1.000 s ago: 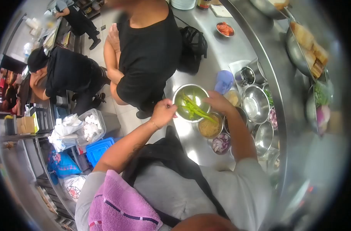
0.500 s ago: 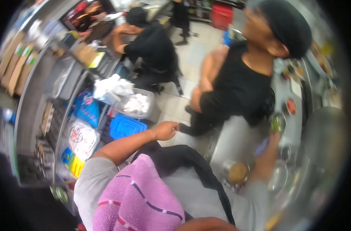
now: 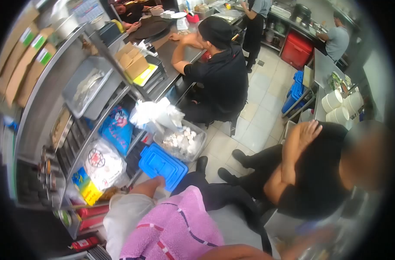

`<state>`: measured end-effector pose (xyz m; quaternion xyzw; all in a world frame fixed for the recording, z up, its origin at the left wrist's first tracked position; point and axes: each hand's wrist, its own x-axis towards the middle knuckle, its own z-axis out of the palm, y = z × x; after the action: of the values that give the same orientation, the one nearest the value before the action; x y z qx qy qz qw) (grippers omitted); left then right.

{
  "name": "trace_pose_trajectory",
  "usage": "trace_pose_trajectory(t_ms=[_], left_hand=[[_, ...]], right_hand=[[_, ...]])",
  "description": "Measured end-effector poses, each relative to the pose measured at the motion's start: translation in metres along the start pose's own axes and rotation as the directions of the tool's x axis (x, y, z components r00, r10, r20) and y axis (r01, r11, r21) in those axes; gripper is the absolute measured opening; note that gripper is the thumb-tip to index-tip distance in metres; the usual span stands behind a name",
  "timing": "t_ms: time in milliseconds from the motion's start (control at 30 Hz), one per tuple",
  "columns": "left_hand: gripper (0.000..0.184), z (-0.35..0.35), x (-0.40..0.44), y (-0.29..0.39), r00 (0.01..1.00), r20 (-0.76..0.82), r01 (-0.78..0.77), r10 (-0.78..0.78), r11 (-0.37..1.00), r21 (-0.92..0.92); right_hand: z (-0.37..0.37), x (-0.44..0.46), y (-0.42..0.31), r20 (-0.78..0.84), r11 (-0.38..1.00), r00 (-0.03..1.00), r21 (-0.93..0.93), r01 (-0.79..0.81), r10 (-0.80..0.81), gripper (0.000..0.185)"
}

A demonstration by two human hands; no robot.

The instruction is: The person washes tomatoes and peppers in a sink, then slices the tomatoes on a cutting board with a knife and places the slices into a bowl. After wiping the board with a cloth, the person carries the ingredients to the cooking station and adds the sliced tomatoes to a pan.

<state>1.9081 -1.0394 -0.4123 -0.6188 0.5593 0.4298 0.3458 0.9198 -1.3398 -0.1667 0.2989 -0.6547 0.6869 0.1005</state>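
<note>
My left hand [image 3: 158, 182] is low, beside the near edge of a blue plastic lid [image 3: 163, 165]; its fingers are too unclear to make out, and whether it touches the lid cannot be told. At the lower right, my right hand [image 3: 316, 237] is smeared by motion over the metal counter, with a blurred purple-blue item [image 3: 308, 226] close to it. A pink-purple towel [image 3: 173, 225] lies over my clothing. Beyond the lid stands a clear tub [image 3: 182, 141] of white pieces, with white plastic bags [image 3: 156, 113] at its left.
A co-worker in black [image 3: 314, 173] stands at the right with arms crossed. Another person [image 3: 221, 73] leans on a counter ahead. Metal shelving [image 3: 80, 160] with bags, boxes and trays runs along the left. Tiled floor [image 3: 256, 108] lies between, and stacked white containers [image 3: 337, 116] stand at the right.
The view has swung left, toward the shelves. My left hand has left the bowl of green peppers and moved down by the blue lid. The bowl is no longer visible.
</note>
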Motion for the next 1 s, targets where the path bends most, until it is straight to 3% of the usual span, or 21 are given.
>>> trace_pose_trajectory(t_ms=[133,167,233,267,333,367,400,433,467,500,533,567,600,633,700,767,867,900,967,1000], left_hand=[[0.027,-0.009,0.105,-0.06,0.992,0.092,-0.076,0.084,0.994,-0.081],[0.025,-0.029,0.12,-0.067,0.954,0.283,-0.089,0.098,0.995,-0.043],[0.022,-0.088,0.161,-0.091,0.913,0.279,-0.358,0.298,0.913,0.196],[0.02,-0.155,0.125,-0.096,0.809,0.08,-0.543,0.582,0.689,0.48],[0.021,-0.241,0.111,-0.093,0.782,-0.161,-0.529,0.602,0.778,0.34],[0.021,-0.264,0.1,-0.086,0.769,-0.152,-0.544,0.621,0.761,0.355],[0.021,-0.291,0.093,-0.076,0.892,-0.235,-0.439,0.387,0.867,-0.236],[0.021,-0.315,0.092,-0.071,0.978,-0.154,-0.209,0.142,0.628,-0.75],[0.021,-0.324,0.105,-0.07,0.931,-0.239,-0.366,0.278,0.726,-0.582],[0.021,-0.33,0.109,-0.065,0.914,-0.269,-0.406,0.304,0.709,-0.577],[0.021,-0.332,0.112,-0.055,0.896,-0.299,-0.443,0.327,0.689,-0.574],[0.019,-0.332,0.11,-0.046,0.89,-0.326,-0.455,0.319,0.675,-0.581],[0.019,-0.33,0.111,-0.041,0.866,-0.345,-0.496,0.361,0.701,-0.512],[0.022,-0.329,0.106,-0.034,0.836,-0.392,-0.538,0.384,0.717,-0.444],[0.026,-0.313,0.108,-0.033,0.849,-0.401,-0.517,0.345,0.7,-0.493],[0.029,-0.288,0.118,-0.037,0.826,-0.476,-0.535,0.302,0.686,-0.493],[0.035,-0.288,0.084,-0.053,0.819,-0.494,-0.541,0.29,0.677,-0.499],[0.039,-0.289,0.078,-0.06,0.815,-0.475,-0.555,0.33,0.678,-0.481],[0.047,-0.293,0.07,-0.071,0.828,-0.488,-0.517,0.277,0.714,-0.473],[0.051,-0.305,0.063,-0.071,0.835,-0.492,-0.494,0.248,0.732,-0.469]], right_hand=[[-0.029,-0.03,-0.209,-0.204,0.899,0.876,-0.091,0.427,-0.437,0.039],[-0.032,-0.042,-0.263,-0.216,0.845,0.817,-0.102,0.526,-0.535,0.038],[-0.013,-0.084,-0.357,-0.202,0.725,0.704,-0.049,0.687,-0.681,0.036],[0.007,-0.111,-0.395,-0.162,0.676,0.668,0.004,0.737,-0.726,0.035],[0.069,-0.178,-0.456,-0.015,0.658,0.667,0.145,0.739,-0.745,0.039],[0.106,-0.215,-0.484,0.071,0.667,0.67,0.21,0.714,-0.739,0.044],[0.138,-0.248,-0.51,0.277,0.681,0.622,0.269,0.681,-0.732,0.033],[0.155,-0.267,-0.503,0.488,0.74,0.581,0.236,0.63,-0.651,0.038],[0.188,-0.309,-0.514,0.551,0.869,0.683,0.185,0.46,-0.479,0.034],[0.222,-0.333,-0.528,0.669,0.837,0.567,0.158,0.523,-0.481,0.031],[0.247,-0.358,-0.523,0.815,0.887,0.509,0.015,0.461,-0.277,0.04],[0.273,-0.378,-0.523,0.926,0.931,0.341,0.027,0.363,-0.16,0.05],[0.295,-0.393,-0.502,0.966,0.898,0.224,0.016,0.44,-0.127,0.053],[0.316,-0.409,-0.477,0.991,0.857,0.105,0.018,0.515,-0.084,0.056],[0.354,-0.434,-0.441,0.994,0.836,-0.101,0.025,0.548,0.036,0.054],[0.391,-0.455,-0.415,0.963,0.808,-0.268,0.147,0.571,0.014,0.054],[0.445,-0.482,-0.392,0.913,0.702,-0.408,0.282,0.653,0.013,0.051],[0.466,-0.486,-0.386,0.906,0.704,-0.423,0.302,0.643,-0.002,0.051],[0.511,-0.496,-0.368,0.861,0.719,-0.502,0.296,0.629,0.085,0.047],[0.536,-0.502,-0.339,0.864,0.693,-0.492,0.293,0.659,0.103,0.042]])
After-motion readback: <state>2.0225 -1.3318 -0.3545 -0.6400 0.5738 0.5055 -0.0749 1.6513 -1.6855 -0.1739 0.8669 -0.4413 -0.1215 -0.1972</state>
